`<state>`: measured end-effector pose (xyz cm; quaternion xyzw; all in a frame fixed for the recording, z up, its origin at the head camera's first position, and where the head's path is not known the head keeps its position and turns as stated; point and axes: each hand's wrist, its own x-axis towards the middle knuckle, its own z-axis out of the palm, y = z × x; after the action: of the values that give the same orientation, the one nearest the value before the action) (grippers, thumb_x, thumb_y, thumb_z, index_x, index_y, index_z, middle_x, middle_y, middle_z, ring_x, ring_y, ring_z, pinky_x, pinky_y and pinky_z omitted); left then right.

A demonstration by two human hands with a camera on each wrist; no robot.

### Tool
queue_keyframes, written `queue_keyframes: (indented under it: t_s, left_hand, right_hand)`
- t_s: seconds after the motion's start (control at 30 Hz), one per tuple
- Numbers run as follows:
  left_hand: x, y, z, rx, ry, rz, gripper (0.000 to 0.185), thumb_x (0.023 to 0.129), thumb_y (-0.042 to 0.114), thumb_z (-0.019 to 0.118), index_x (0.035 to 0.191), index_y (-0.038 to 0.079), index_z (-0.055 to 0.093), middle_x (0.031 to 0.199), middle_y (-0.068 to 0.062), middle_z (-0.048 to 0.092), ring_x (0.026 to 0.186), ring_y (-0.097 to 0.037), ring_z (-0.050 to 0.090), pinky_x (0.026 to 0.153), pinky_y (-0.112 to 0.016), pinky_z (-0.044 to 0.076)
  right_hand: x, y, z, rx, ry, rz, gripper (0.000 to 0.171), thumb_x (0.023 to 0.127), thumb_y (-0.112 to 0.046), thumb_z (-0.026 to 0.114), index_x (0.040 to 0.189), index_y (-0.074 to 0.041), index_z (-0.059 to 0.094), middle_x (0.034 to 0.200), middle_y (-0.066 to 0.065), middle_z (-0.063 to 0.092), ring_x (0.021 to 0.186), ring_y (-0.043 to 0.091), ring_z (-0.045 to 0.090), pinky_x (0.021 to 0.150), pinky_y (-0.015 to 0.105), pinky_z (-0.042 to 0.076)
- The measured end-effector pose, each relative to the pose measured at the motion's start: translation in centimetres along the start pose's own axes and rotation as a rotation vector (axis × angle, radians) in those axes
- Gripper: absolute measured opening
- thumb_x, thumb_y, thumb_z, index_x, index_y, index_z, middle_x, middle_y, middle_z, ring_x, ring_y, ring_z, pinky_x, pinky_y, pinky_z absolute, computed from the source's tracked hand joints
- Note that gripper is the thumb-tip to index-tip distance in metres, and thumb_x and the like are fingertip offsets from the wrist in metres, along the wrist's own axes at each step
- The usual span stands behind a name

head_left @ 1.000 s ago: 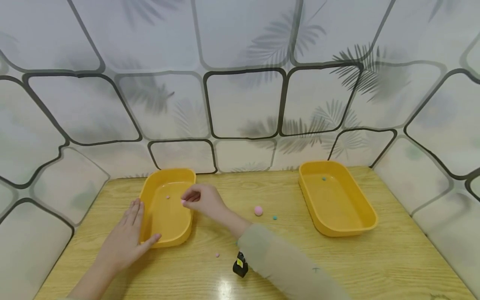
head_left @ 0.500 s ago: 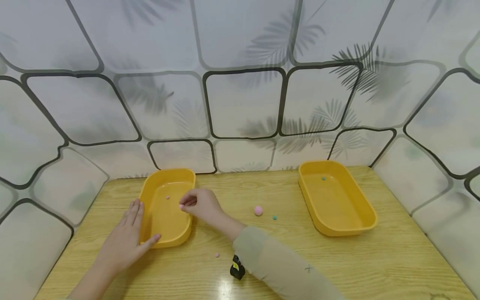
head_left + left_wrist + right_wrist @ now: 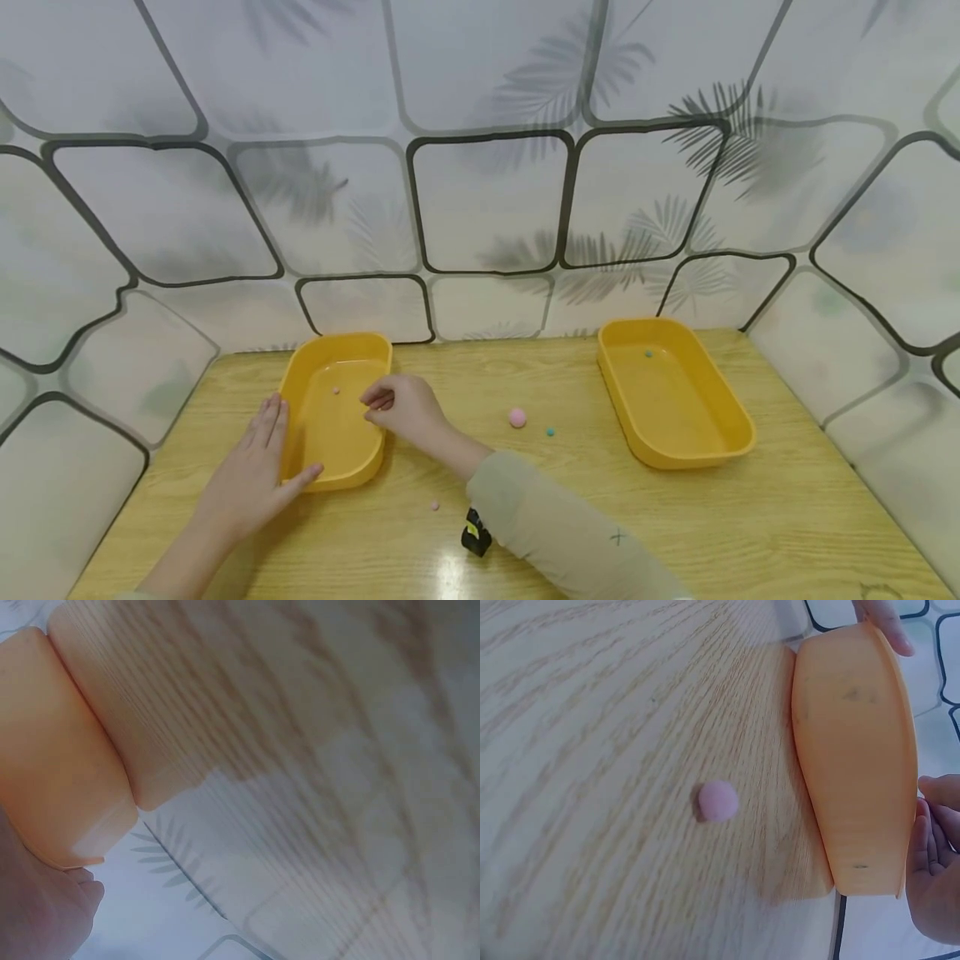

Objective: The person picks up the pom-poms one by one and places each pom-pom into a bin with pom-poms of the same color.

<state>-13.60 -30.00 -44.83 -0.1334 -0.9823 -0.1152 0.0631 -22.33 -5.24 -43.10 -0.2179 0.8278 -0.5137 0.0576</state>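
Note:
My left hand (image 3: 247, 475) lies with straight fingers along the left wall of the left yellow tray (image 3: 345, 482), its thumb at the near rim. Over that tray's right rim, my right hand (image 3: 408, 407) has thumb and forefinger close together. No ball shows clearly at those fingertips; whether one is between them I cannot tell. A tiny pink ball (image 3: 336, 391) lies inside the tray. To the right, a larger pink ball (image 3: 517, 417), also large in the right wrist view, and a small teal ball (image 3: 551, 432) sit on the table. Another tiny pink ball (image 3: 435, 506) lies nearer me.
A second yellow tray (image 3: 637, 442) stands on the right with a small teal ball (image 3: 648, 354) in it. A black object with a yellow mark (image 3: 476, 533) shows beside my right sleeve. Patterned fabric walls (image 3: 487, 208) enclose the table's back and sides.
The pink ball seen at my right fingertips earlier no longer shows clearly there. My right hand first dipped a little and has since stayed nearly still. My left hand has not moved.

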Motion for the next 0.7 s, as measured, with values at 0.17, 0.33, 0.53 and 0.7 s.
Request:
queue_keyframes:
  t_s: [0.17,0.33,0.53,0.7]
  left_hand:
    - [0.0,-0.1,0.0,0.001,0.003,0.005,0.108,0.101,0.058,0.063,0.162,-0.017,0.016,0.169,-0.040,0.017,0.159,-0.055,0.022,0.135,-0.055,0.014]
    - [0.1,-0.2,0.1,0.008,0.003,0.013,0.107,0.102,0.059,0.061,0.162,-0.018,0.017,0.170,-0.040,0.016,0.159,-0.055,0.022,0.136,-0.051,0.011]
    - [0.1,-0.3,0.2,0.008,0.017,0.023,0.107,0.102,0.059,0.061,0.162,-0.018,0.017,0.169,-0.040,0.017,0.158,-0.055,0.023,0.137,-0.045,0.005]
    - [0.0,-0.4,0.2,0.014,0.018,0.028,0.108,0.101,0.060,0.061,0.162,-0.018,0.017,0.169,-0.040,0.017,0.159,-0.055,0.022,0.137,-0.048,0.007]
  right_hand:
    - [0.0,0.2,-0.3,0.103,-0.004,0.030,0.014,0.094,0.000,0.078,0.108,0.000,0.080,0.104,0.013,0.081,0.088,0.015,0.075,0.074,0.013,0.058]
    - [-0.1,0.3,-1.0,0.144,0.005,0.042,0.015,0.093,0.000,0.079,0.108,0.001,0.080,0.105,0.015,0.081,0.086,0.014,0.074,0.072,0.013,0.056]
    - [-0.6,0.5,-2.1,0.142,0.017,0.047,0.014,0.094,-0.001,0.078,0.107,-0.001,0.081,0.107,0.015,0.081,0.089,0.015,0.074,0.073,0.012,0.056]
    - [-0.8,1.2,-3.2,0.115,0.027,0.042,0.014,0.095,-0.004,0.078,0.108,-0.002,0.081,0.108,0.014,0.081,0.092,0.019,0.075,0.076,0.015,0.058]
